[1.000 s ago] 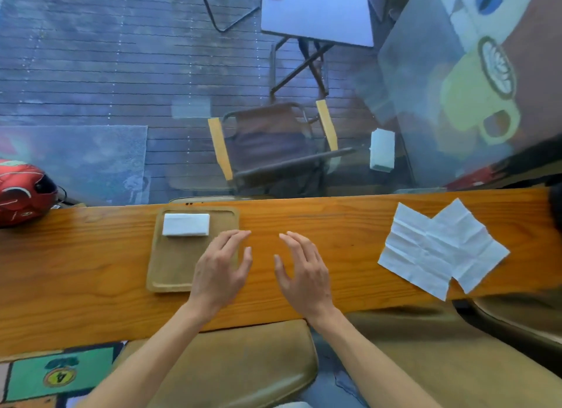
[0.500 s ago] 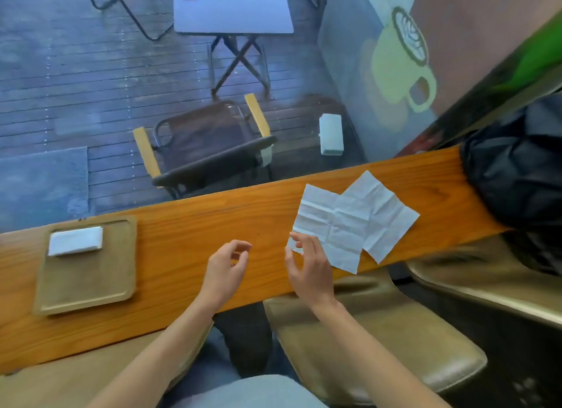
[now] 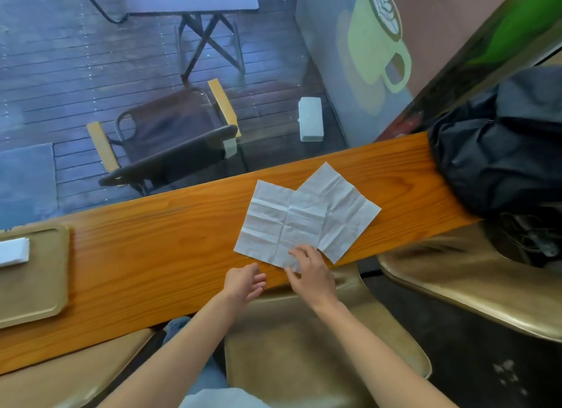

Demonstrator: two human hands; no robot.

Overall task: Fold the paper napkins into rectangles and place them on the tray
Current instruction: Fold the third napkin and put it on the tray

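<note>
A: Where do we find the hands?
B: At the near edge of the wooden counter (image 3: 146, 255); our left hand (image 3: 243, 283) hovers loosely open, holding nothing; our right hand (image 3: 310, 270) pinches the near corner of the top napkin (image 3: 273, 225), fingertips on the paper.
A: And farther along the counter?
B: A second unfolded napkin (image 3: 343, 206) lies partly under the first; far left, the tray (image 3: 39, 286) bears one folded napkin (image 3: 12, 251); a black bag (image 3: 498, 152) sits at the right end.
</note>
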